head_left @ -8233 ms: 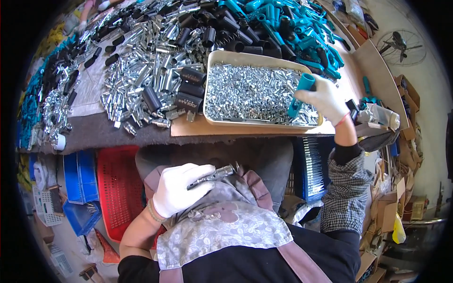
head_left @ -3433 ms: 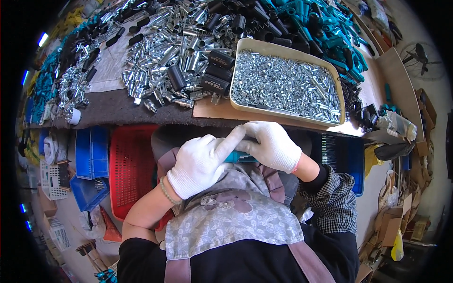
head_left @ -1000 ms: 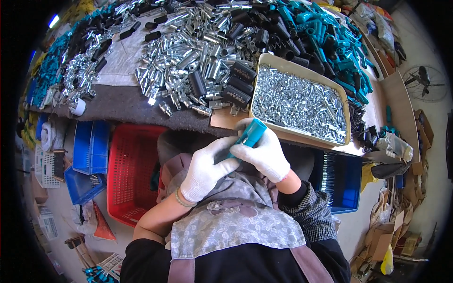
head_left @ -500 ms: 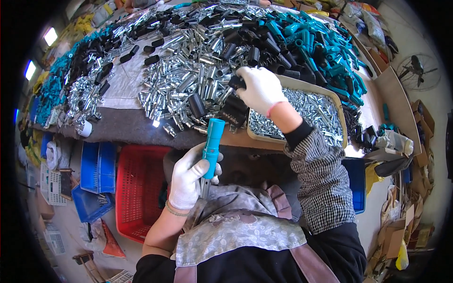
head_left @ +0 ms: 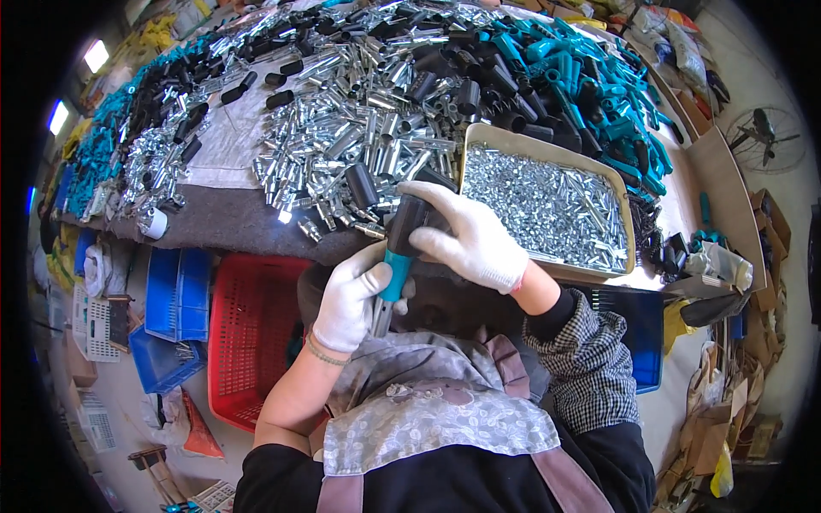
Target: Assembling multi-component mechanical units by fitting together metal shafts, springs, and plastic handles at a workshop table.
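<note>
My left hand (head_left: 344,299), in a white glove, is wrapped round a teal plastic handle (head_left: 396,274) with a grey metal shaft (head_left: 381,318) below it. The handle stands tilted above my lap, its top leaning right. A black plastic sleeve (head_left: 405,229) sits at the handle's upper end, covering its top part. Thumb and fingers of my gloved right hand (head_left: 475,239) close round this sleeve from the right. Just beyond my hands lies a heap of shiny metal tubes and fittings (head_left: 342,141).
A cream tray (head_left: 513,142) of small metal pieces stands right of the heap. Black sleeves (head_left: 469,98) and teal handles (head_left: 564,73) pile up behind it. A red basket (head_left: 221,342) and blue crates (head_left: 175,295) stand below the table at left.
My right hand has come back from the pile toward my left hand, bringing the black sleeve onto the teal handle's top. The handle has tilted a little to the right.
</note>
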The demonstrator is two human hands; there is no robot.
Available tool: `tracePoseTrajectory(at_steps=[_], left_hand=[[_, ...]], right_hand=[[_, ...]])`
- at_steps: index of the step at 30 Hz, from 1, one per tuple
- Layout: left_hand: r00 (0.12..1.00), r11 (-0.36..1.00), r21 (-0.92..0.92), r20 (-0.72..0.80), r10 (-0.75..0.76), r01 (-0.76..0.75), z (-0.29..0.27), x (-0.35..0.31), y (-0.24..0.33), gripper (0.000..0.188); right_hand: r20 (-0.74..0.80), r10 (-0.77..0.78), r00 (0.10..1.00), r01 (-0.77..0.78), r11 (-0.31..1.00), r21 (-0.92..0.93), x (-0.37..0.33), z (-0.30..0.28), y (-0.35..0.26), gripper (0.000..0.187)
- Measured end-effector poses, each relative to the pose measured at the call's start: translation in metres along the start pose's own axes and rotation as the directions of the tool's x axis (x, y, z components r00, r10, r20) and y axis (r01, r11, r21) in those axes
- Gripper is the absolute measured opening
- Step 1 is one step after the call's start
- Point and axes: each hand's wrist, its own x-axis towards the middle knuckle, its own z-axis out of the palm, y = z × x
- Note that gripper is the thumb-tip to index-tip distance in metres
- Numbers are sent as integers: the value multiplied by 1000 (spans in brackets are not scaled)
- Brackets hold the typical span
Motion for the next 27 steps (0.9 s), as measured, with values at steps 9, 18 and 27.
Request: tracePoseTrajectory(at_steps=[9, 18, 27], left_hand=[[967, 963, 211, -158, 201, -166, -6, 31, -16, 63], [963, 984, 104, -212, 166, -146, -8, 41, -15, 53], [964, 981, -19, -188, 189, -195, -13, 38, -20, 46]], right_hand=[[-47, -112, 993, 100, 974, -205, 25, 17, 18, 66], [-41, 51, 998, -56, 988, -141, 22, 8, 5, 80], [1, -85, 996, 50, 586, -809, 23, 47, 14, 45]])
